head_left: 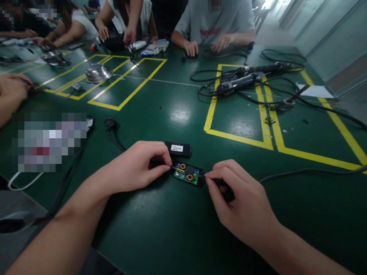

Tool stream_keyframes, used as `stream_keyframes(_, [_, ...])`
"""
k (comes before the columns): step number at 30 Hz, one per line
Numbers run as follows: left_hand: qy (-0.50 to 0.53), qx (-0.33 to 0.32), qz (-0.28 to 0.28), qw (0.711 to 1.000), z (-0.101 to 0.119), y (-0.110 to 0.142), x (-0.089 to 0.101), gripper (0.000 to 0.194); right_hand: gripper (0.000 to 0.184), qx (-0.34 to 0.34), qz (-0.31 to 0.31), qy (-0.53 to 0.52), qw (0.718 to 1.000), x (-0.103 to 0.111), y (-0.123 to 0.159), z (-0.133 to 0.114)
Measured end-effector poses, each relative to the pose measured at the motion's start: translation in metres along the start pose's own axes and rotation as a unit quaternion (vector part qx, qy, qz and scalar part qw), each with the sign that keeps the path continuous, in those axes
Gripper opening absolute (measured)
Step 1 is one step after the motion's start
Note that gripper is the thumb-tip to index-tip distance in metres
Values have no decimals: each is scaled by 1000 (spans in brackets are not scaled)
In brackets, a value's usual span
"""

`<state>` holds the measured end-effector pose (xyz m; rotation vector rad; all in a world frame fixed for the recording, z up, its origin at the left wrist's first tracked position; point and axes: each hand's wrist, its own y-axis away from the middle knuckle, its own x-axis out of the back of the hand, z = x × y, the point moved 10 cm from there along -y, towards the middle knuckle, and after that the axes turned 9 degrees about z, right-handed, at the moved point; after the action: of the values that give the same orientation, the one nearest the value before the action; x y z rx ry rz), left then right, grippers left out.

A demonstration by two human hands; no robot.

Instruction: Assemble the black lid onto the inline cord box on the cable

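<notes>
On the green table lies a small black plastic case point(187, 175), its top off. Inside it shows a green circuit board point(181, 175) with copper coils and blue and yellow wires. My left hand point(140, 165) pinches the black cable at the case's left end. At the right end, my right hand point(239, 191) has thumb and forefinger closed on the other black cable, whose exact spot is partly hidden by the fingers. Just behind the case rests a black cover point(179, 149) with a white label. A black plug point(110, 123) lies beyond my left wrist, its cord running toward that hand.
Yellow tape point(237, 137) marks areas on the table. Black corded tools point(239, 83) with looped cables lie at the back right. A metal bowl-shaped part point(99, 73) stands back left. Co-workers sit opposite; another person's hand point(11, 95) is at the left edge.
</notes>
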<state>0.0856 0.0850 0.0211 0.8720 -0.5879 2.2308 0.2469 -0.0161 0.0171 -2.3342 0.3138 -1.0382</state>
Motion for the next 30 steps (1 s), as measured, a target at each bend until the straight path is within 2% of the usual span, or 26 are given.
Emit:
stream_keyframes(11, [-40, -28, -9, 999, 1, -1, -1, 14, 21, -18, -42, 50, 998, -12, 4, 5])
stream_keyframes(13, [-67, -37, 6, 997, 3, -2, 2, 14, 22, -20, -44, 48, 998, -12, 4, 6])
stream_keyframes(16, [-93, -49, 63, 992, 5, -4, 6, 16, 20, -13, -44, 51, 998, -12, 5, 6])
stream_keyframes(19, [-108, -24, 93, 990, -6, -9, 2, 25, 16, -2, -38, 56, 998, -12, 4, 6])
stream_keyframes(22, [-113, 5, 84, 990, -19, -14, -4, 30, 14, 0, -28, 61, 998, -13, 3, 6])
stream_keyframes(24, [-115, 14, 91, 989, -21, -15, -1, 30, 9, -11, -17, 65, 998, -11, 3, 7])
stream_keyframes(26, [-104, 5, 113, 988, -14, -13, 7, 31, 11, -26, -7, 68, 997, -8, 4, 9])
stream_keyframes(28, [-66, -16, 119, 991, 0, -9, 11, 37, 23, -33, -2, 67, 997, -6, 4, 8])
stream_keyframes(30, [-21, -40, 88, 995, 13, -5, 6, 41, 37, -34, -9, 64, 997, -6, 5, 7])
